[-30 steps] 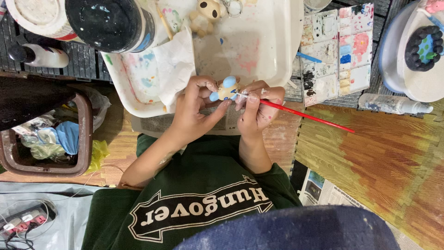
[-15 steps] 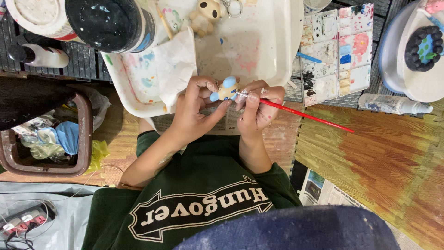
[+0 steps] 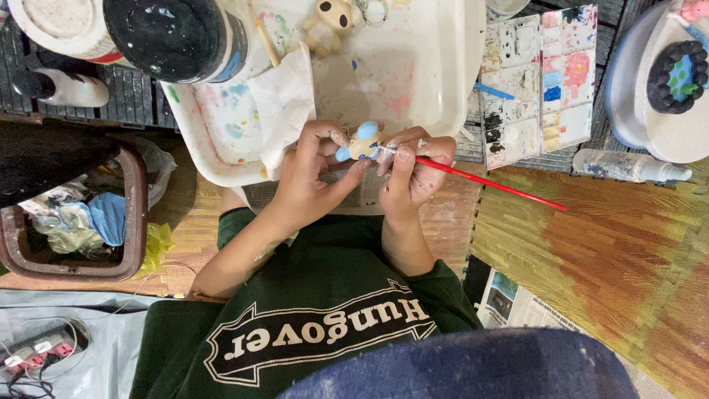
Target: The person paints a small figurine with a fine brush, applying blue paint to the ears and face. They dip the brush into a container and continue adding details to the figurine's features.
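one view only, the head camera looking straight down.

- left hand [image 3: 314, 174]: near frame centre, fingers closed around a small figurine [image 3: 360, 142], tan with pale blue ears; the figurine sits between the fingertips, just over the near edge of the tray.
- right hand [image 3: 412, 170]: at 3 o'clock of the left hand and touching it, fingers pinched together on a red-handled paintbrush [image 3: 491, 181]; the brush tip meets the figurine, the handle runs out toward 4 o'clock.
- white tray [image 3: 450, 81]: at 12 o'clock of the hands, its floor spotted with pink, blue and green paint.
- crumpled white tissue [image 3: 284, 96]: in the tray, at 11 o'clock of the left hand.
- second figurine [image 3: 331, 22]: tan, lying at the far side of the tray, at 12 o'clock.
- black-lidded jar [image 3: 173, 33]: at 10 o'clock, overlapping the tray's corner; beside it, further left, a white tub [image 3: 55, 22].
- paint palette [image 3: 543, 77]: white, with square wells holding pink, blue, black and yellow paint, at 2 o'clock, just beside the tray.
- white squeeze bottle [image 3: 628, 166]: lying on its side at 3 o'clock, well apart from the hands.
- brown bin [image 3: 136, 214]: at 9 o'clock, holding crumpled wrappers and blue cloth.
- dark green shirt [image 3: 325, 310]: at 6 o'clock, worn by the person.
- newspaper [image 3: 509, 295]: on the wood-patterned floor mat, at 5 o'clock.
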